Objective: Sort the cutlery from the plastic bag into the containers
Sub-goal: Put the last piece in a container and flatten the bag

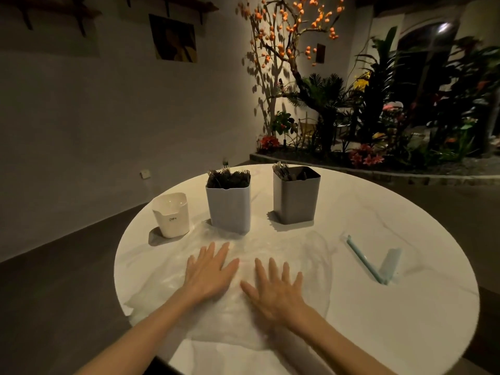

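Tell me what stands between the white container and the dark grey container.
The light grey container, full of forks, stands between the white container and dark grey container in the head view.

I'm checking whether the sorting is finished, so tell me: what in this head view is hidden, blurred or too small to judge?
- White container: its inside is hidden by its own wall.
- Blue-grey container and grey container: dark and small, so cutlery types are unreadable.
- Plastic bag: clear and dim; the left hand and right hand lie flat on it and cover part, so leftover pieces cannot be ruled out.
- Light-blue item: too blurred to identify.
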Tool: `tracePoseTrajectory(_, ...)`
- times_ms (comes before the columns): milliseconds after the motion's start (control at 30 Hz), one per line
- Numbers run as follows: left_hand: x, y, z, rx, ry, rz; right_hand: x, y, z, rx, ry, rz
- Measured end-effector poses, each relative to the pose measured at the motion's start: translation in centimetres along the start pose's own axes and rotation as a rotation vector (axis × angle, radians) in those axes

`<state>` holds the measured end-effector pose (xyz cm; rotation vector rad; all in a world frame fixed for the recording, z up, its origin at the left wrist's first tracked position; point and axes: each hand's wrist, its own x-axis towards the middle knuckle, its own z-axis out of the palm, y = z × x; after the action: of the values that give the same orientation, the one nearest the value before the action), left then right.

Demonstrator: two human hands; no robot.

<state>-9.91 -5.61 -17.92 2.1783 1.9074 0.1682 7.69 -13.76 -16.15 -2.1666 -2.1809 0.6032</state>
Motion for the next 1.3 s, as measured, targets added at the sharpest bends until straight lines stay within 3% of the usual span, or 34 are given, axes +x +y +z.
tracePoseTrajectory(100,-0.7,-4.1,-0.3,0.01,0.027,0.061,0.1,6.8,0.0,-0.094,0.141,0.011)
tracePoseTrajectory(233,-1.4,-6.4,-0.6,0.085,0.006,0.046,0.2,11.1,-1.4,-0.13,0.146,0.008)
tracePoseTrajectory(367,-1.5,-3.5,-0.6,0.128,0.115,0.139,1.3,7.3,-2.7,-0.128,0.261,0.048)
tracePoseTrajectory(433,-1.5,-1.7,-0.3,0.12,0.141,0.224,2.2,4.0,-2.4,-0.122,0.294,-0.068)
tracePoseTrajectory(533,-1.3,-0.6,0.7,0.092,0.026,0.167,3.5,2.1,-0.6,-0.133,0.225,-0.178)
tracePoseTrajectory(667,-1.3,-2.6,-0.1,0.048,-0.049,0.118,4.1,5.8,0.3,-0.109,0.184,-0.096)
tracePoseTrajectory(767,-2.2,-4.2,-1.5,-0.096,0.103,0.165,2.7,6.1,-1.9,-0.11,0.172,-0.134)
tracePoseTrajectory(833,-1.7,-5.0,-2.8,-0.064,0.197,0.187,1.2,4.5,-3.4,-0.111,0.16,-0.204)
tracePoseTrajectory(967,-0.7,-4.7,-4.8,-0.011,0.019,-0.003,-3.0,-0.6,-2.2,0.084,-0.027,-0.406)
tracePoseTrajectory(1033,-0.1,-4.9,-5.0,-0.142,0.092,-0.092,-4.4,-2.5,-0.2,-0.079,-0.016,-0.501)
tracePoseTrajectory(1100,0.4,-5.4,-5.3,-0.388,0.115,-0.187,-4.9,-3.4,0.9,-0.185,0.112,-0.532)
tracePoseTrajectory(1200,-0.6,-4.4,-7.2,-0.757,-0.023,-0.352,-5.1,-3.5,0.5,-0.214,0.283,-0.491)
tracePoseTrajectory(1300,-1.5,-3.0,-9.2,-0.986,-0.07,-0.378,-4.1,-2.4,-0.8,-0.319,0.352,-0.402)
